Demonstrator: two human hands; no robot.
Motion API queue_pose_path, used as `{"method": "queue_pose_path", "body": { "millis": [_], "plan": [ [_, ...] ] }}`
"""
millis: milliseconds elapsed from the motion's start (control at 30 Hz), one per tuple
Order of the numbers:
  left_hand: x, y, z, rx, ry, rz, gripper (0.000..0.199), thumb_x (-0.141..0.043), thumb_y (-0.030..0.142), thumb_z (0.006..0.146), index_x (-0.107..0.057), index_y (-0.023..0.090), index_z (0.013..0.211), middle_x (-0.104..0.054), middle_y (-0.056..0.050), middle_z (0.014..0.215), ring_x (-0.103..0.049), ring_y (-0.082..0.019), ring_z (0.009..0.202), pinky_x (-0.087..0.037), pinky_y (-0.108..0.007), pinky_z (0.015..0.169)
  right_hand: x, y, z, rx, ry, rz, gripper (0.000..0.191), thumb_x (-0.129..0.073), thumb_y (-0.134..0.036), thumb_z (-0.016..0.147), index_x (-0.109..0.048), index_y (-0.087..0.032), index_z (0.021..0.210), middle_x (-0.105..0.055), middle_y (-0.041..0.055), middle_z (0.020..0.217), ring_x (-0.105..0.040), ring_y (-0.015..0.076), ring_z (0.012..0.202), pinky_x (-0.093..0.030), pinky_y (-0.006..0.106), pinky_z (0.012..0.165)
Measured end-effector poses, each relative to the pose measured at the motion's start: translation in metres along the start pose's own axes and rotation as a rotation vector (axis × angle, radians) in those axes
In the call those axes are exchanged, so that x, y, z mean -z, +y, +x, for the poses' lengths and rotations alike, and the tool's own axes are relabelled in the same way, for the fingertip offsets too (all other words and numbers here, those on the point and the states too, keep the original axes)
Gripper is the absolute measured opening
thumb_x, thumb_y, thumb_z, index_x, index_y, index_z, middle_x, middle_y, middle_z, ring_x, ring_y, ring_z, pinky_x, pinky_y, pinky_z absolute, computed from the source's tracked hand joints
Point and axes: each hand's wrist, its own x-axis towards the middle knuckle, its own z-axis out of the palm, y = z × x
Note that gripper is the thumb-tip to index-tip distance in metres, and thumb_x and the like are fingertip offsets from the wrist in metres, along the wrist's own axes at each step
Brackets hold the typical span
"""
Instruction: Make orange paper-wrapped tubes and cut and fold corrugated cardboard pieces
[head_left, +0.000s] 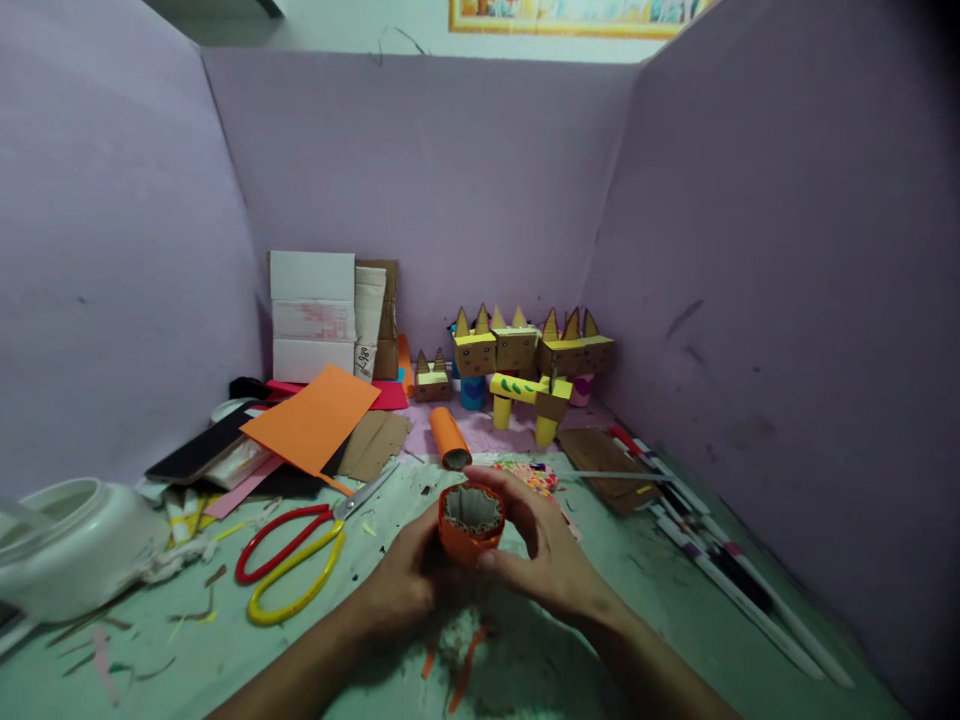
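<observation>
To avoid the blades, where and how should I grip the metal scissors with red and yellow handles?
Likely by the red handle loop and yellow handle loop, from the near left: the scissors lie flat, loops nearer you, blades pointing away and right. The left hand, on the orange cardboard tube, is nearest.

Two bare forearms enter from the lower edge, the left forearm (315,650) slanting up to the right and the right forearm (649,642) up to the left, so the hands meet near the lower middle. The left hand (407,580) is cupped, its back partly turned to the viewer, most of its fingers hidden from sight. The right hand (553,556) arches in a wide C: its index finger (511,488) reaches across the far side, while its thumb (504,568) presses in from the near side. Both hands are curled in a shared grip.
</observation>
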Motion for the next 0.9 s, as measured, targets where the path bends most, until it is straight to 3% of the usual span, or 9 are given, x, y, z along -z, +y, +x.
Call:
{"method": "queue_pose_path", "body": {
  "millis": [267,433,567,667,767,833,900],
  "plan": [
    [-0.001,-0.006,0.001,-0.047,0.0,0.022,0.049,-0.062,0.008,0.069,-0.057,0.015,0.118,-0.063,-0.008,0.106,-0.056,-0.023,0.094,-0.044,-0.033,0.084,-0.006,-0.009,-0.001,0.067,0.087,-0.175,0.035,-0.063,-0.019,0.064,-0.065,-0.021,0.098,-0.07,0.0039,0.098,-0.063,0.0218,0.091,-0.048,0.037,0.085],
    [0.0,-0.005,0.001,-0.022,0.0,-0.004,0.048,-0.063,0.005,0.066,-0.06,0.014,0.113,-0.065,-0.005,0.09,-0.056,-0.023,0.091,-0.044,-0.033,0.083,-0.007,-0.009,0.0,0.062,0.081,-0.174,0.036,-0.064,-0.02,0.064,-0.066,-0.02,0.1,-0.07,0.0048,0.098,-0.062,0.0228,0.091,-0.047,0.036,0.085],
    [0.0,-0.006,0.001,0.025,0.005,-0.053,0.045,-0.063,0.003,0.061,-0.063,0.015,0.104,-0.064,-0.004,0.09,-0.056,-0.022,0.089,-0.044,-0.032,0.081,-0.005,0.0,-0.002,0.034,0.075,-0.136,0.037,-0.067,-0.029,0.068,-0.065,-0.021,0.104,-0.069,0.0061,0.102,-0.061,0.0259,0.096,-0.046,0.039,0.088],
    [0.003,-0.006,0.0,0.085,-0.009,-0.118,0.038,-0.067,0.01,0.064,-0.062,0.015,0.101,-0.065,-0.006,0.094,-0.058,-0.023,0.089,-0.044,-0.034,0.081,-0.001,0.007,-0.002,0.037,0.042,-0.078,0.049,-0.071,-0.037,0.071,-0.059,-0.025,0.118,-0.064,0.0069,0.118,-0.056,0.0284,0.111,-0.039,0.043,0.098],
    [0.006,-0.005,0.0,0.124,-0.072,-0.192,0.047,-0.072,0.024,0.065,-0.059,0.016,0.109,-0.064,-0.009,0.103,-0.059,-0.027,0.095,-0.044,-0.036,0.083,0.003,0.011,0.001,0.0,-0.05,0.064,0.073,-0.076,-0.047,0.066,-0.05,-0.025,0.13,-0.053,0.009,0.134,-0.046,0.0302,0.125,-0.031,0.046,0.105],
    [0.009,-0.003,0.001,0.131,-0.139,-0.217,0.058,-0.075,0.032,0.061,-0.058,0.016,0.113,-0.064,-0.01,0.106,-0.058,-0.028,0.099,-0.044,-0.037,0.084,0.004,0.012,0.003,-0.054,-0.121,0.199,0.08,-0.078,-0.051,0.062,-0.049,-0.024,0.131,-0.053,0.0104,0.134,-0.045,0.0311,0.125,-0.031,0.046,0.104],
    [0.01,0.0,0.003,0.132,-0.197,-0.215,0.063,-0.078,0.038,0.058,-0.059,0.015,0.114,-0.064,-0.01,0.106,-0.057,-0.029,0.101,-0.043,-0.038,0.086,0.005,0.012,0.005,-0.107,-0.161,0.301,0.074,-0.078,-0.051,0.062,-0.054,-0.021,0.125,-0.058,0.0115,0.126,-0.05,0.0315,0.119,-0.035,0.046,0.101]
  ]
}}
